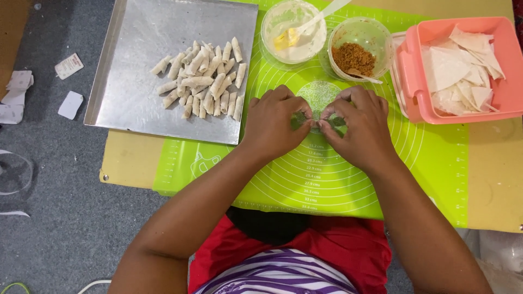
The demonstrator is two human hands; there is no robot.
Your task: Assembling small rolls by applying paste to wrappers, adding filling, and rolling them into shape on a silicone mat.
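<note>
Overhead view of a low tabletop (pixel 490 179) on a grey carpeted floor (pixel 54 218). Far left, small white paper scraps (pixel 70 104) lie scattered on the floor. Next, a square metal tray (pixel 131 109) rests on the tabletop's far left part and carries a loose heap of small rolled pastries (pixel 201 81), pale and cylindrical, piled towards its right edge. Just right of the tray, a green silicone mat (pixel 305 179) printed with concentric circles covers the middle of the tabletop. On the mat's centre the left hand (pixel 272 122) and right hand (pixel 359 128) meet, thumbs and forefingers touching; the fingers (pixel 305 111) of both are pinched together on a thin, translucent pastry wrapper (pixel 318 100), which lies flat on the mat with its far part showing beyond the fingertips. Beyond the hands, a clear bowl of pale yellow paste (pixel 294 35) holds a white spoon (pixel 321 16); to its right, a second clear bowl (pixel 357 51) holds brown crumbly filling. Far right, a pink plastic box (pixel 419 65) contains white triangular wrapper sheets (pixel 463 73). Near edge, the person's red and striped clothing (pixel 294 256) is visible.
</note>
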